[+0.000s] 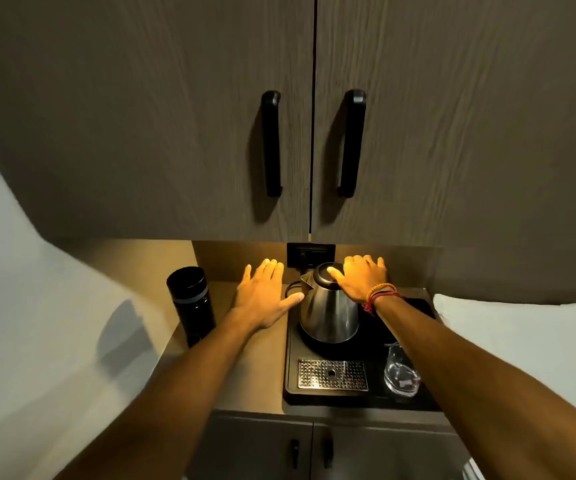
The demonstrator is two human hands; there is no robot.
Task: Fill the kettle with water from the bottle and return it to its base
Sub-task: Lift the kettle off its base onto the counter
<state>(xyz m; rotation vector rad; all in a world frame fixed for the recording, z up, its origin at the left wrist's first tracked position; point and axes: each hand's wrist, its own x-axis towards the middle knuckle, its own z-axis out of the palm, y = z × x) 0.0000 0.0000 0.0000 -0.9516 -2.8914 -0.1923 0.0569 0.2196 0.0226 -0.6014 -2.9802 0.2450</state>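
Observation:
A steel kettle (328, 313) with a black lid stands on its round black base (309, 337), which sits on a black tray (291, 358). My right hand (361, 277) rests flat over the kettle's lid and handle side, fingers spread, thumb on the lid. My left hand (262, 292) hovers flat with fingers apart just left of the kettle, its thumb close to the kettle's side. A black bottle (191, 303) with its cap on stands upright on the counter at the left, apart from both hands.
A clear glass (400, 374) stands on the tray's right front corner under my right forearm. A metal drip grate (331, 374) lies at the tray's front. A wall socket (310, 255) and cord sit behind the kettle. Upper cabinet doors (175, 116) hang low overhead.

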